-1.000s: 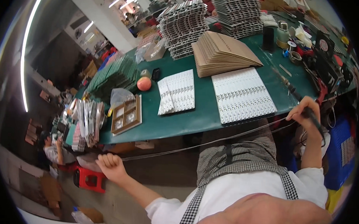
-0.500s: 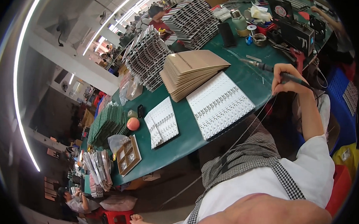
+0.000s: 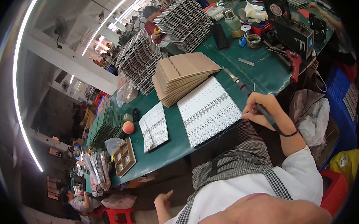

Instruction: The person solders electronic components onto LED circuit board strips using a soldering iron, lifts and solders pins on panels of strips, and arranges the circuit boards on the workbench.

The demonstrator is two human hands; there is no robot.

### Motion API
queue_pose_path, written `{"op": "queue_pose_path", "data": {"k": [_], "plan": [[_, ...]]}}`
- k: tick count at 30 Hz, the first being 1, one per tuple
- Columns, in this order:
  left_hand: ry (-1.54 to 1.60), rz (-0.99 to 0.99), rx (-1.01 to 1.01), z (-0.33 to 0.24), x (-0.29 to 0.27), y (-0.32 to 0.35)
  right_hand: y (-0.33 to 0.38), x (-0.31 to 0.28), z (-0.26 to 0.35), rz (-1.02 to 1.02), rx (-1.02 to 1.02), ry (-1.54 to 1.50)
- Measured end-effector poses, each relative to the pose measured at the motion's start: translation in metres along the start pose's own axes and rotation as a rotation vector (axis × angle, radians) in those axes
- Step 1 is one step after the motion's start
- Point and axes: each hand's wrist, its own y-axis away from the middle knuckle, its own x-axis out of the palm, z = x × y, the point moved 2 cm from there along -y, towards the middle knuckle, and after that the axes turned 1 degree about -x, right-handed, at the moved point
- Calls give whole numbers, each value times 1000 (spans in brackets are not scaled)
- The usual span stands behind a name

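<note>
Above the right part of the green surface (image 3: 178, 142), a dark-handled soldering iron (image 3: 244, 89) slants toward the far left, its tip beside the right corner of a brown stack (image 3: 184, 74); the tip's height is hard to judge. The right hand (image 3: 271, 104) has its fingers wrapped closed around the handle, hiding part of it. Its lower fingertips come near the right corner of a large white panel (image 3: 209, 113); whether they touch, I cannot tell. Smaller white panels (image 3: 157, 129) lie to the left, overlapping. Low on the near side, off the surface, the left hand (image 3: 163, 198) is half curled with one digit pointing out; I cannot tell whether it holds anything. Farther right stand a red-handled tool (image 3: 294, 65) and a dark box (image 3: 296, 39). Tall stacked boards (image 3: 186, 25) partly hide a person in red (image 3: 150, 27).
</note>
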Motion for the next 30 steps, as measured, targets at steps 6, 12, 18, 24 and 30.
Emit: {"op": "queue_pose_path", "data": {"k": [6, 12, 18, 24, 30], "plan": [[386, -610, 1564, -146, -58, 246, -6, 37, 4, 88, -109, -98], [715, 353, 1662, -211, -22, 319, -6, 55, 5, 270, -47, -147], [797, 101, 1548, -186, -67, 286, -12, 3, -22, 165, 30, -169], [1086, 55, 1460, -136, -97, 234, -18, -35, -30, 149, 168, -222], [1190, -109, 1289, -72, -117, 158, -30, -49, -36, 108, 227, -219]]}}
